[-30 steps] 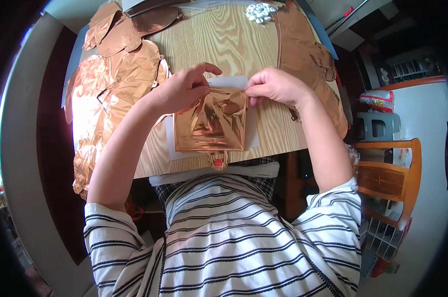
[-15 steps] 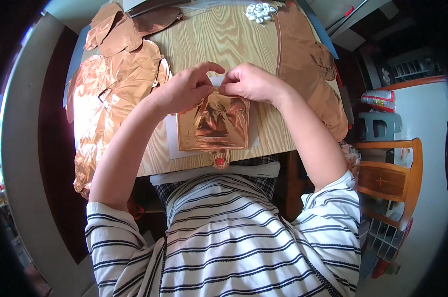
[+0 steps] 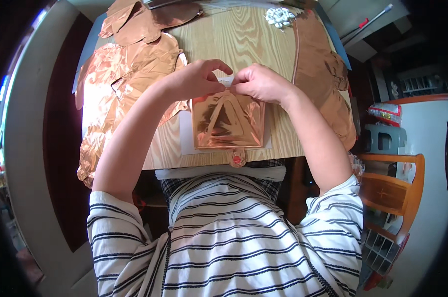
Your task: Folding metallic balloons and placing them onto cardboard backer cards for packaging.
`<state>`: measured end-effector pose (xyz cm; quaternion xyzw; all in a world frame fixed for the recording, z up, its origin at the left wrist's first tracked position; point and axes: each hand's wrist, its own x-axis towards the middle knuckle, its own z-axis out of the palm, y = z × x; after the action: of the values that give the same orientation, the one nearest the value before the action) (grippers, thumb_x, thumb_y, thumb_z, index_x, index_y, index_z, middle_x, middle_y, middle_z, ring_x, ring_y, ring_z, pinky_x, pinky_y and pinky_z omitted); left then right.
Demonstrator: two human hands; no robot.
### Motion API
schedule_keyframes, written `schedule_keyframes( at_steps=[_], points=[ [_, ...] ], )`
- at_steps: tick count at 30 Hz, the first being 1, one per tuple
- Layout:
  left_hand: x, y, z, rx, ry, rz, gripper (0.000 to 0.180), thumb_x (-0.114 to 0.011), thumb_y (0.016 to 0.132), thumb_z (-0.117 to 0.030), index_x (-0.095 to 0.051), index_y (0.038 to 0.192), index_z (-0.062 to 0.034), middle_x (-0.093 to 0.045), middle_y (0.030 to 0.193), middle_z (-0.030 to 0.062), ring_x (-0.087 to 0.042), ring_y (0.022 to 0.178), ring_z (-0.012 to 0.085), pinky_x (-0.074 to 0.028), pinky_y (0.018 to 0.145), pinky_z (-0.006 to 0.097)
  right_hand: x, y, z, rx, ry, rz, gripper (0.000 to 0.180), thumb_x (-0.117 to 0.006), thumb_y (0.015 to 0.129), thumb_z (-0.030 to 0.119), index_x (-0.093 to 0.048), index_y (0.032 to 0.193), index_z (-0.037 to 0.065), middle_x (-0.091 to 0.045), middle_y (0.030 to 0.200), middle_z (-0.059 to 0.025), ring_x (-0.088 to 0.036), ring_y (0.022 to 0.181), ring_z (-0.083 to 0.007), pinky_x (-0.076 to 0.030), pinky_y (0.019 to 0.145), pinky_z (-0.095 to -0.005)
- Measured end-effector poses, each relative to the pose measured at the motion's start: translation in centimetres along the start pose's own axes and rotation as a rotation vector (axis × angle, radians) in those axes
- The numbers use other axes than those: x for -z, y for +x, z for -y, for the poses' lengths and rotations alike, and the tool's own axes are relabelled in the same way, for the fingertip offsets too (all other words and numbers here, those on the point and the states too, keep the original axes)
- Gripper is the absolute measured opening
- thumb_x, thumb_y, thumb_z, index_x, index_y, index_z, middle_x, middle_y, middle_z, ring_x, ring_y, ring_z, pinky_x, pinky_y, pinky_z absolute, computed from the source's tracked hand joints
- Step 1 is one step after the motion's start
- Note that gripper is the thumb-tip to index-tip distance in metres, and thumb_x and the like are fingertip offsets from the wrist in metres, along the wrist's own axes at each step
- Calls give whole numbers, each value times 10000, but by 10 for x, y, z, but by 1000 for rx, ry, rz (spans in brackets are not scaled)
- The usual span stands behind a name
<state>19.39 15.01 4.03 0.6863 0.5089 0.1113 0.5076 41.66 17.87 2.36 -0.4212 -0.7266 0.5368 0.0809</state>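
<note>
A shiny copper-coloured foil balloon (image 3: 224, 126), folded into a flat square, lies in front of me at the near side of the table. Under it is a white sheet (image 3: 186, 133) whose edges show at the sides. A looped foil tab with a red spot (image 3: 237, 159) hangs from its near end over the table edge. My left hand (image 3: 199, 80) pinches the foil's far edge between thumb and finger, its index finger arched above. Right beside it, my right hand (image 3: 263, 85) grips the same edge with closed fingertips. A small pale bit (image 3: 226, 82) shows between them.
Crumpled copper foil balloons (image 3: 130, 69) cover the table's left side, with matte copper ones (image 3: 317, 74) along the right. A pile of small white pieces (image 3: 279, 18) lies at the far right of the wood-grain table (image 3: 224, 44). A wooden chair (image 3: 389, 185) stands at right.
Both hands keep their pinch at the foil's far edge, with small finger shifts. The foil's face looks smoother and its reflections differ. The whole view has shifted slightly.
</note>
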Motion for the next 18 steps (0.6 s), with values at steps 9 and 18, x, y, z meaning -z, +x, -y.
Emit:
schedule_keyframes(
  at_steps=[9, 18],
  points=[
    [8, -7, 0, -28, 17, 3, 394, -690, 940, -110, -612, 1315, -17, -701, 807, 50, -632, 674, 89, -514, 607, 250, 0, 1, 12, -18, 88, 47, 152, -705, 913, 125, -748, 918, -21, -694, 780, 9, -591, 695, -56, -477, 646, -240],
    [14, -18, 29, 49, -181, -54, 349, -637, 985, -98, -601, 1324, -22, -673, 802, 21, -642, 710, 68, -552, 654, 234, 11, 6, -3, -44, 74, 23, 149, -718, 888, 162, -758, 898, 18, -720, 807, -25, -624, 754, -105, -502, 749, -284]
  ],
)
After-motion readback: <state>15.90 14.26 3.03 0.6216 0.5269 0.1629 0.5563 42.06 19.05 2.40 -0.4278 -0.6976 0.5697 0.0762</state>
